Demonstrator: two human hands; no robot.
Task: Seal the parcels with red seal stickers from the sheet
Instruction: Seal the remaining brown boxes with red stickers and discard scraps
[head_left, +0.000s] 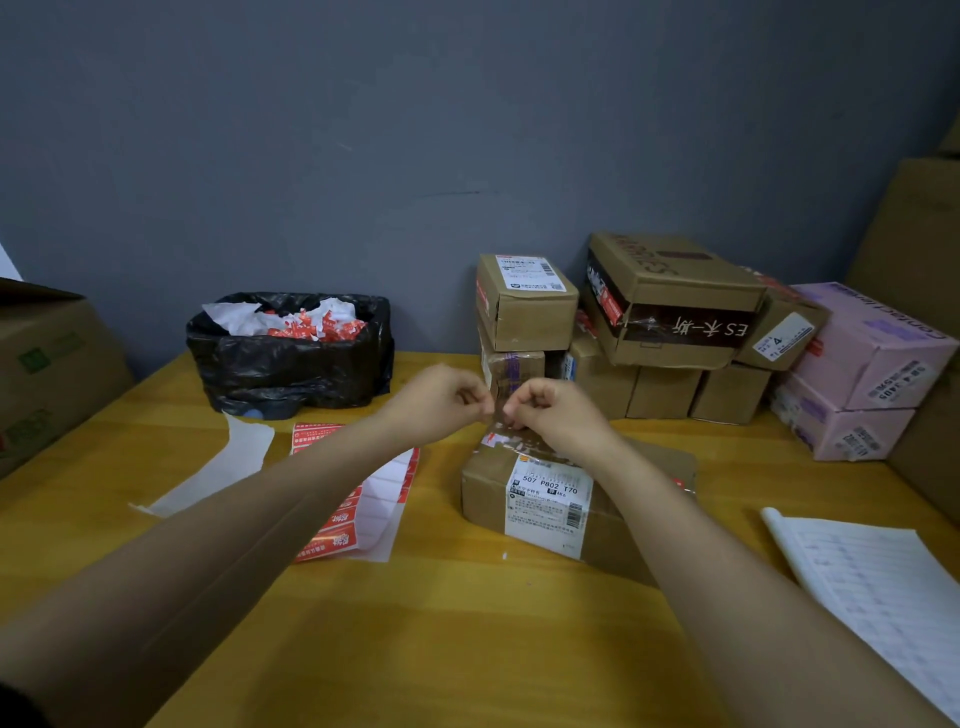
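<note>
Nearest the camera, two bare forearms reach forward over the yellow wooden table (426, 613), converging above a brown cardboard parcel (524, 499) that lies flat with a white shipping label (549, 506) on its near face. At the right edge a lined paper sheet (878, 587) rests on the table.

Just beyond, the left hand (439, 402) and right hand (556, 410) are both curled, fingertips pinched and almost touching each other over the parcel's far, taped edge. They seem to be pinching something small between them, probably a sticker or its backing, but what it is cannot be made out. Wrists are level, knuckles up, thumbs turned inward.

To do this step well, the person should probably keep the piece taut between both pinches, line it across the flap seam, press one end down first and smooth along to avoid creases.

Left of the parcel, partly under the left forearm, lies the sticker sheet (337, 519), with red seal stickers left on one strip and bare white backing beside it. A loose backing strip (228, 462) lies further left.

Further back, a black-lined waste bin (291, 358) holds crumpled red-and-white scraps. To the right stands a stack of cardboard parcels (649, 322) against the grey wall, with pink boxes (862, 374) beside them.
</note>
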